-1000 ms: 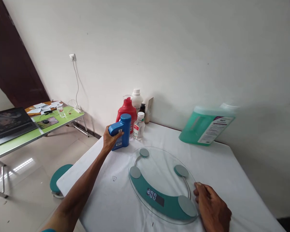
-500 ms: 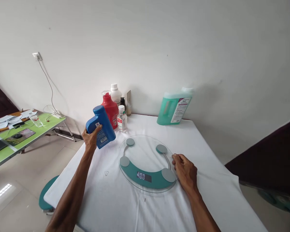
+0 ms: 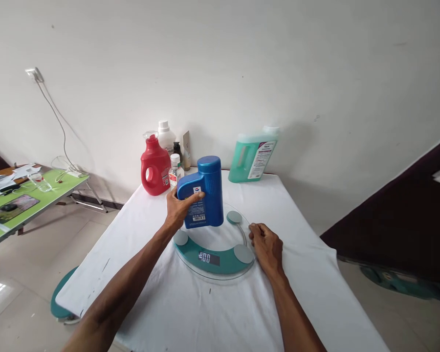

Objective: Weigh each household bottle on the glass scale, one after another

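Observation:
A blue plastic bottle (image 3: 214,195) with a wide cap and side handle is in my left hand (image 3: 179,208), thumb across its front. It is nearly upright over the rear left of a round glass bathroom scale (image 3: 227,261), hiding a rear foot pad. Whether its base touches the glass, I cannot tell. The scale has a green curved front band and a lit display (image 3: 209,258) showing zeros. My right hand (image 3: 267,247) is closed at the scale's right rim, fingers curled against the glass edge.
A red jug (image 3: 156,168), a white bottle (image 3: 166,137), a small clear bottle (image 3: 175,168) and a dark pump bottle stand at the back left. A green jug (image 3: 254,159) stands back right by the wall. A green side table (image 3: 58,186) is at far left.
My left hand has carried the blue bottle rightward over the scale and turned it more upright. My right hand stays at the scale's rim. The view has shifted slightly right.

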A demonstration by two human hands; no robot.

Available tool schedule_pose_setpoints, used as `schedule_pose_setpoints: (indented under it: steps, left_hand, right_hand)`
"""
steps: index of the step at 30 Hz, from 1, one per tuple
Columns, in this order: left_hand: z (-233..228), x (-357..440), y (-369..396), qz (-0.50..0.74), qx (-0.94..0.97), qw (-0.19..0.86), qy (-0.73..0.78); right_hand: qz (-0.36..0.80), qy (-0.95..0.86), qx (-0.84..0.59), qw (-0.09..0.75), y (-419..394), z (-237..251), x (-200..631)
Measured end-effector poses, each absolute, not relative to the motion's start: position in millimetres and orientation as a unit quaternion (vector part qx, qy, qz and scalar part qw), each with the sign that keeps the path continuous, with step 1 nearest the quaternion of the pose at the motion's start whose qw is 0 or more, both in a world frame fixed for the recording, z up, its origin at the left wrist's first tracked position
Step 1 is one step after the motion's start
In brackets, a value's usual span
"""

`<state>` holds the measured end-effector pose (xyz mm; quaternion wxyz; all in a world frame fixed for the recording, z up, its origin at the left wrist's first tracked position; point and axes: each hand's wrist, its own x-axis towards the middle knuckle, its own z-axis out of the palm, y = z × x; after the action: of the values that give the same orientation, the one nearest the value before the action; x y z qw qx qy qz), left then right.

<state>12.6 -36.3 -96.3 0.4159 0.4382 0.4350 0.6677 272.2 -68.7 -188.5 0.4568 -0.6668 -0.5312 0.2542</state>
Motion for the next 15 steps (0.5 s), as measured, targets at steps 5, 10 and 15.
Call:
schedule_pose_setpoints:
  steps: [5, 10, 15]
  left_hand:
    - [-104.8, 28.0, -28.8, 0.640, 0.479, 0.413, 0.437]
    - [-107.6, 38.1, -29.2, 0.624, 0.506, 0.394, 0.446]
    - [-106.9, 41.5, -35.2, 0.596, 0.535, 0.402, 0.443]
  right_hand:
    - [0.258, -0.529, -0.672, 0.449, -68.3, -187.9, 272.4]
    - [0.251, -0.538, -0.667, 0.450, -66.2, -188.5, 273.0]
    - [0.243, -0.546, -0.668, 0.444, -67.1, -189.4, 273.9]
